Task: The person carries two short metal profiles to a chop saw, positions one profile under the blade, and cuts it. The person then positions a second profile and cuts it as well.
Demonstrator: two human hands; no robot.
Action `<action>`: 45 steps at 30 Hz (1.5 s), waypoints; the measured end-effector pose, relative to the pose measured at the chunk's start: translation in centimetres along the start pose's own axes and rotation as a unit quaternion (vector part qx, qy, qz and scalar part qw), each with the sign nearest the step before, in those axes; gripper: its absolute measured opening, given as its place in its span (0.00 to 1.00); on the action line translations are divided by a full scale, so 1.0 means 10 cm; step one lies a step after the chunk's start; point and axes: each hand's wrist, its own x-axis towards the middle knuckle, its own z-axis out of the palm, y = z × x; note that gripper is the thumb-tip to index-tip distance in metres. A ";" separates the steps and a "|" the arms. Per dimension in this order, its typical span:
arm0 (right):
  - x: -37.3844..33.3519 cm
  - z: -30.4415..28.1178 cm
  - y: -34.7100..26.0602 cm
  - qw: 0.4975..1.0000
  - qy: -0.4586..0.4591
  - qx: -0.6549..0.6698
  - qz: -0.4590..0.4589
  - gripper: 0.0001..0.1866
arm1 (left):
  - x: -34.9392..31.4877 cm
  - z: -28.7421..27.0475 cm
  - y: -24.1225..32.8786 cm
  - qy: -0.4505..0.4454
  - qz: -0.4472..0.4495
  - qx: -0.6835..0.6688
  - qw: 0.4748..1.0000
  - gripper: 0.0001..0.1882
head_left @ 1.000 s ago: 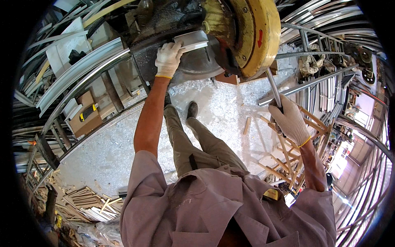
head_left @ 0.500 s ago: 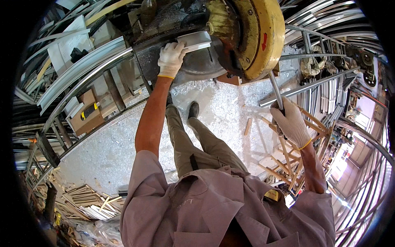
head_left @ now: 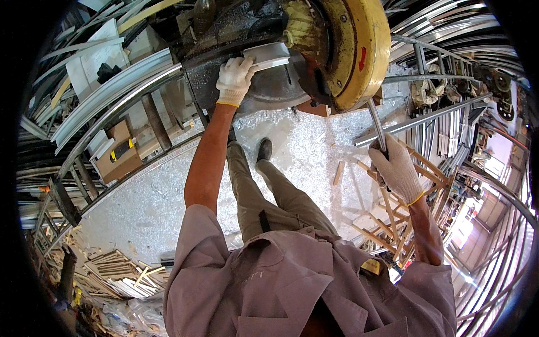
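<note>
Press the metal profile [head_left: 269, 54] flat on the far saw bed [head_left: 278, 91], left of the yellow blade guard [head_left: 375, 39], left hand [head_left: 234, 80] clamped on its left end, right hand [head_left: 396, 169] wrapped round the lever [head_left: 377, 124] for even control.

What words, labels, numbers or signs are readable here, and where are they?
No words or numbers are clear enough to read.
Red arrow, pointing down in the picture: on the yellow cover.
White sheet: faint marks, too small.
Shirt: pale lettering, too blurred.
</note>
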 end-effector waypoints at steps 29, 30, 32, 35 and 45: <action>-0.01 0.03 -0.06 1.000 -0.006 0.020 0.021 0.13 | -0.01 -0.01 0.01 -0.011 -0.009 0.000 1.000 0.16; -0.01 0.03 -0.06 1.000 -0.005 0.021 0.022 0.13 | 0.00 -0.01 0.02 -0.008 -0.010 -0.005 1.000 0.16; -0.01 0.03 -0.04 0.999 -0.005 0.023 0.026 0.12 | 0.00 0.00 0.03 -0.002 -0.011 -0.017 1.000 0.16; 0.00 0.05 -0.06 0.999 -0.004 0.027 0.025 0.12 | -0.02 -0.01 0.01 -0.004 -0.008 -0.009 1.000 0.17; 0.01 0.06 -0.02 0.999 0.004 0.029 0.024 0.12 | 0.00 -0.03 0.03 -0.001 0.000 -0.011 1.000 0.18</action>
